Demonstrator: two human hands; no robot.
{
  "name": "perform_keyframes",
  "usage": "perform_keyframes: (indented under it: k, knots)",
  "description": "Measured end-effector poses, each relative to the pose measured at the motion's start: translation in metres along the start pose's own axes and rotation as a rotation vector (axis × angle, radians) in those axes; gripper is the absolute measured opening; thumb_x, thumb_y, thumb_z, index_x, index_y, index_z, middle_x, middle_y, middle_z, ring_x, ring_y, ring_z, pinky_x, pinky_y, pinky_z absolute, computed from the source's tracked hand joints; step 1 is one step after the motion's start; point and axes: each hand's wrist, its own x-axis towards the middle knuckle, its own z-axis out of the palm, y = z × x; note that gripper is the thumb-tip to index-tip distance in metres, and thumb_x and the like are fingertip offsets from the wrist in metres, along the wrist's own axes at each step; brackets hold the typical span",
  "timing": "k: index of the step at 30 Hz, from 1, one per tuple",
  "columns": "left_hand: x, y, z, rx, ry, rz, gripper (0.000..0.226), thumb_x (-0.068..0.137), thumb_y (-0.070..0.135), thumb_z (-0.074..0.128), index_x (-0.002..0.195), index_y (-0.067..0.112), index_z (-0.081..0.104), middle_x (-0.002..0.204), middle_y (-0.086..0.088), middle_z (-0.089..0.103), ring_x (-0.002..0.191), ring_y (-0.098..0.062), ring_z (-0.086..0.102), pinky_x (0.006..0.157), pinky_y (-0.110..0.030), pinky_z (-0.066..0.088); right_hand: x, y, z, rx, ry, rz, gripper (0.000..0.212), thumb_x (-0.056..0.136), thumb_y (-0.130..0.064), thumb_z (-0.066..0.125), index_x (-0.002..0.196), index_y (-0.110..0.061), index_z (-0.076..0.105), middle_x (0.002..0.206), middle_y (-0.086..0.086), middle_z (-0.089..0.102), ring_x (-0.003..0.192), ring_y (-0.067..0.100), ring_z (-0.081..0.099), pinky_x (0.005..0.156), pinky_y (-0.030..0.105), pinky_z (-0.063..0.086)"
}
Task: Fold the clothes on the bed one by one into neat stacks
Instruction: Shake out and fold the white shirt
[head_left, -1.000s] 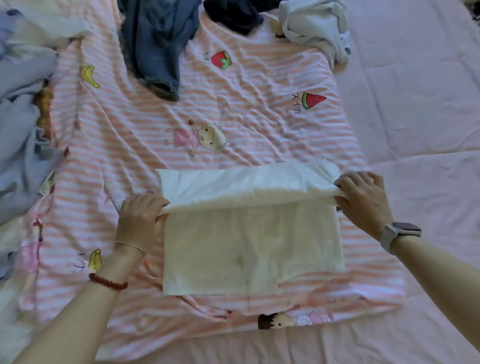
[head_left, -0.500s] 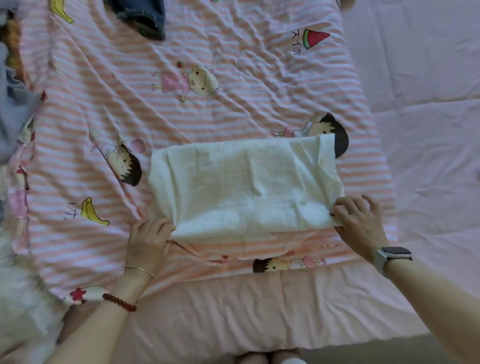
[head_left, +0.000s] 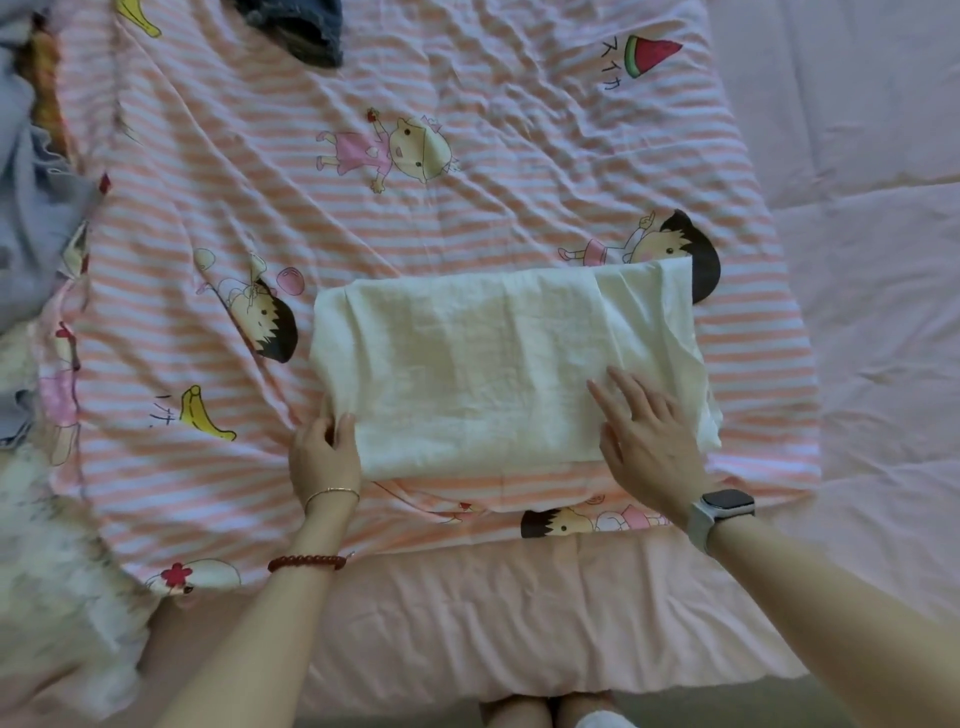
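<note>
A white garment lies folded into a flat rectangle on the pink striped cartoon sheet, near the bed's front edge. My left hand grips the garment's near left corner, thumb on top of the cloth. My right hand lies flat on the garment's right part with straight, spread fingers pressing the cloth down. A loose fold of the garment sticks out at its right edge.
A dark blue denim piece lies at the top edge. Grey-blue clothes are heaped at the far left, and a white fluffy item sits at the lower left. Plain pink bedding covers the right side.
The garment's far half came down over the near half. My right hand let go of the right edge and now presses flat on top; my left hand still grips the near left corner.
</note>
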Motion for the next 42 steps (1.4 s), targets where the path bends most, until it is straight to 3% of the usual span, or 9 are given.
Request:
perform_keyframes:
  k: [3,6,9,12,17,24,29,32,42]
  knots:
    - [0.01,0.0,-0.002,0.004,0.068,-0.062,0.031,0.095,0.024,0.049,0.09,-0.004,0.06,0.098,-0.026,0.059,0.087,-0.037,0.052,0.073,-0.039,0.04,0.012,0.021,0.001,-0.003,-0.1,0.3,0.051,0.094,-0.023,0.038,0.144,-0.015,0.033,0.152,0.015,0.025,0.139,0.034,0.023,0.109,0.045,0.022]
    - [0.003,0.014,-0.002,0.081,0.162,-0.108,0.028,0.088,0.012,0.053,0.113,0.001,0.056,0.119,-0.027,0.051,0.109,-0.041,0.046,0.088,-0.05,0.037,0.018,0.048,-0.009,0.059,-0.083,0.525,0.05,0.094,-0.02,0.039,0.143,-0.011,0.03,0.151,0.015,0.025,0.136,0.035,0.026,0.107,0.049,0.028]
    - [-0.021,0.04,0.008,0.106,0.257,0.128,0.054,0.076,0.003,0.06,0.129,0.004,0.05,0.134,-0.024,0.042,0.123,-0.042,0.038,0.097,-0.055,0.028,0.029,0.058,-0.021,0.155,0.096,0.55,0.042,0.09,-0.014,0.047,0.131,-0.006,0.046,0.132,0.016,0.047,0.115,0.038,0.044,0.089,0.051,0.037]
    - [-0.034,0.069,0.031,0.227,0.14,0.391,0.058,0.076,0.004,0.063,0.132,0.006,0.049,0.14,-0.02,0.04,0.129,-0.039,0.035,0.102,-0.057,0.02,0.054,0.063,-0.032,0.194,0.209,0.545,0.035,0.091,-0.018,0.052,0.123,-0.005,0.052,0.121,0.016,0.053,0.11,0.036,0.047,0.087,0.048,0.037]
    - [-0.013,0.125,0.075,0.424,-0.051,0.578,0.05,0.092,0.025,0.045,0.141,0.022,0.037,0.152,-0.002,0.026,0.142,-0.021,0.013,0.11,-0.048,-0.003,0.114,0.08,-0.044,0.322,0.206,0.57,0.03,0.09,-0.027,0.056,0.114,-0.009,0.055,0.105,0.012,0.054,0.104,0.028,0.047,0.085,0.041,0.04]
    - [0.044,0.172,0.093,0.411,-0.064,0.584,0.032,0.094,0.026,0.043,0.121,0.022,0.059,0.125,0.0,0.055,0.124,-0.021,0.039,0.108,-0.045,0.002,0.153,0.11,-0.045,0.376,0.033,0.627,0.022,0.093,-0.02,0.047,0.096,-0.006,0.064,0.1,0.013,0.062,0.093,0.031,0.055,0.071,0.034,0.041]
    - [0.057,0.164,0.094,0.415,-0.049,0.624,0.02,0.091,0.024,0.053,0.098,0.015,0.069,0.112,-0.005,0.06,0.114,-0.026,0.047,0.107,-0.043,0.008,0.152,0.118,-0.045,0.484,-0.105,0.59,0.021,0.089,-0.019,0.054,0.103,-0.009,0.065,0.114,0.011,0.056,0.098,0.026,0.054,0.082,0.037,0.046]
    - [0.06,0.161,0.096,0.418,-0.034,0.625,0.016,0.091,0.023,0.056,0.091,0.013,0.069,0.108,-0.006,0.061,0.111,-0.026,0.049,0.106,-0.044,0.011,0.153,0.123,-0.046,0.471,-0.076,0.596,0.016,0.09,-0.018,0.054,0.098,-0.011,0.066,0.107,0.009,0.06,0.094,0.026,0.054,0.076,0.036,0.044]
    - [0.063,0.162,0.087,0.316,-0.033,0.545,0.024,0.096,0.024,0.045,0.106,0.016,0.065,0.113,-0.005,0.062,0.115,-0.024,0.05,0.11,-0.044,0.006,0.149,0.142,-0.051,0.437,0.027,0.709,0.018,0.091,-0.011,0.045,0.092,-0.009,0.063,0.094,0.013,0.063,0.077,0.026,0.048,0.066,0.03,0.034]
